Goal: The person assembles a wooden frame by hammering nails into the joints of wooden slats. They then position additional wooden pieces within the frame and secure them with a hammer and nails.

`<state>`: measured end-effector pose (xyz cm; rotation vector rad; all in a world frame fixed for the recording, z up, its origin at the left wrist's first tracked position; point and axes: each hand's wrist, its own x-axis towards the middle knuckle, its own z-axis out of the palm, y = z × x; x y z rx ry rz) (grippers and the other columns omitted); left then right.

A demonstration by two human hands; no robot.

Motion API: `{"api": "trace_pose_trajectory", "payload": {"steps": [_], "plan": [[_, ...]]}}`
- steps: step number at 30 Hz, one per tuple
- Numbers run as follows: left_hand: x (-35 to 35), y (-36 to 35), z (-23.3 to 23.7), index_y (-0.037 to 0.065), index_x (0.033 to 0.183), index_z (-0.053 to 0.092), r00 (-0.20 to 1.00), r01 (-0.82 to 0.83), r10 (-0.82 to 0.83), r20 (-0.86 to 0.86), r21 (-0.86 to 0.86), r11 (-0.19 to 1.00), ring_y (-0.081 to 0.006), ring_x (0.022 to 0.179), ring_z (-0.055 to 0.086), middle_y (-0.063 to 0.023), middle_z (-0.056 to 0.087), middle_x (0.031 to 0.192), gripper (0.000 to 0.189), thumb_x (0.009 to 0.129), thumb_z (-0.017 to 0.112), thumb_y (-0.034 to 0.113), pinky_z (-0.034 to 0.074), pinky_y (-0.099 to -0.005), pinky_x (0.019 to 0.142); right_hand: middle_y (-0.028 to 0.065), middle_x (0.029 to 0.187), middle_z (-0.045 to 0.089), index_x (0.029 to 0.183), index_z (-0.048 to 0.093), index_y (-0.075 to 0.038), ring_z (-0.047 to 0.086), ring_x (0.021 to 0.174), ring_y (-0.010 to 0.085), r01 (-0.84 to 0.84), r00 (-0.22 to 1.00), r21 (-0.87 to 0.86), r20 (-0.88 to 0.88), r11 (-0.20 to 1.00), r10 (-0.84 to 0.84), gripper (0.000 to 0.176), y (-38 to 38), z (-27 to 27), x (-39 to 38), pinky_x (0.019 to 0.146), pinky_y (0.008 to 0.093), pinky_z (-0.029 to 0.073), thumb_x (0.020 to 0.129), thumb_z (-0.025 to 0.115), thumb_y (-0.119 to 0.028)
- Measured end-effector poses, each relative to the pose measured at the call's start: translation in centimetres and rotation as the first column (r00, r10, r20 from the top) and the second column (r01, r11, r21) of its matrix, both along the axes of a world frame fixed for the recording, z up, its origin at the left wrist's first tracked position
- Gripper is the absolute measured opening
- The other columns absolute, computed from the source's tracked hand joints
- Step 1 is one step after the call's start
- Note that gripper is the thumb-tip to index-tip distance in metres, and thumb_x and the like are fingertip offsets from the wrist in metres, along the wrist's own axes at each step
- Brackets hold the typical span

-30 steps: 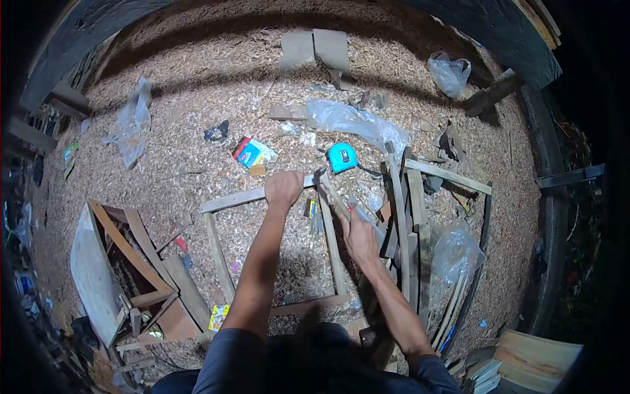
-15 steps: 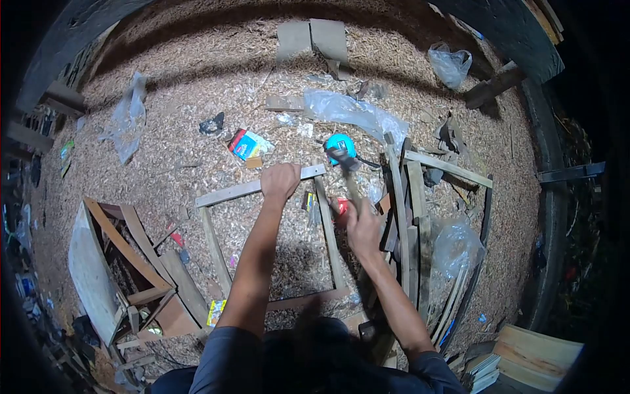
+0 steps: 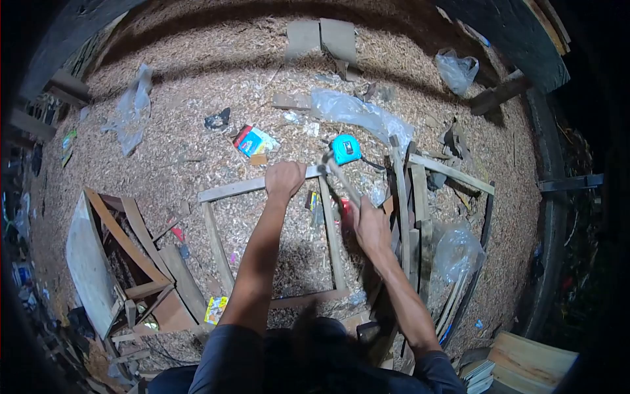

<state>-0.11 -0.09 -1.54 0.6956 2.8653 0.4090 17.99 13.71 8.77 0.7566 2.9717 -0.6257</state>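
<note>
My left hand [image 3: 286, 179] is closed around the far rail of a rectangular wooden frame [image 3: 231, 190] lying on the wood shavings. In my right hand [image 3: 371, 226] is a hammer [image 3: 345, 184], held by its handle. The hammer's head, slightly blurred, is right at the frame's far right corner, where the far rail meets the right side piece. Just beyond that corner sits a turquoise tape measure [image 3: 346, 149]. A small wood block [image 3: 259, 159] and a red and blue packet [image 3: 254, 142] lie past my left hand.
Wood shavings [image 3: 197, 111] cover the ground. To the right stand more wooden strips and another frame [image 3: 453, 174], with a clear plastic bag [image 3: 457, 253] by them. At the left is a wooden assembly with a pale panel [image 3: 90, 269]. Plastic sheeting [image 3: 357, 113] lies farther off.
The hammer has swung down and to the left, from over the tape measure to the frame's corner. My left hand keeps its hold on the rail. The whole view has shifted slightly.
</note>
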Motion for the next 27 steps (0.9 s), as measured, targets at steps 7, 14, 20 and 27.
{"api": "trace_pose_trajectory", "payload": {"steps": [7,14,20,27], "plan": [[-0.3,0.0,-1.4,0.004,0.069,0.073,0.999,0.032,-0.032,-0.012,0.016,0.999,-0.0348,0.072,0.070,-0.0208,0.070,0.076,0.049,0.092,0.041,0.034,0.055,-0.0447,0.070,0.0277,0.065,0.060,0.103,0.055,-0.002,0.062,0.064,0.0473,-0.011,0.999,-0.023,-0.036,1.000,0.010,0.026,-0.5,-2.1,0.8,0.054,0.0529,0.048,0.097,0.055,-0.028],[0.0,0.1,0.7,0.008,0.072,0.068,0.999,0.020,-0.016,0.048,-0.083,0.996,-0.0315,0.074,0.069,-0.0168,0.069,0.076,0.036,0.092,0.042,0.025,0.055,-0.0439,0.067,0.0286,0.077,0.063,0.100,0.055,0.002,0.063,0.072,0.0471,0.035,0.934,-0.251,-0.337,0.967,-0.121,0.030,-1.3,0.0,0.7,0.057,0.0507,0.049,0.099,0.052,-0.028],[-0.6,-0.1,-1.9,0.005,0.072,0.073,0.997,0.077,-0.077,0.008,-0.023,0.997,-0.0344,0.075,0.070,-0.0202,0.070,0.079,0.048,0.092,0.040,0.034,0.055,-0.0448,0.072,0.0272,0.070,0.062,0.102,0.056,0.001,0.063,0.067,0.0474,0.023,0.999,-0.132,-0.043,0.991,-0.029,0.028,-1.0,2.0,0.0,0.057,0.0518,0.048,0.098,0.054,-0.026],[-1.0,0.0,-1.3,0.005,0.072,0.074,0.996,0.079,-0.079,-0.034,-0.004,0.997,-0.0349,0.075,0.070,-0.0202,0.070,0.079,0.049,0.092,0.040,0.034,0.055,-0.0450,0.072,0.0297,0.067,0.060,0.093,0.055,0.001,0.062,0.065,0.0481,-0.041,0.990,-0.046,-0.135,0.998,0.034,0.031,0.4,-3.2,0.0,0.056,0.0553,0.046,0.098,0.053,-0.029]]}}
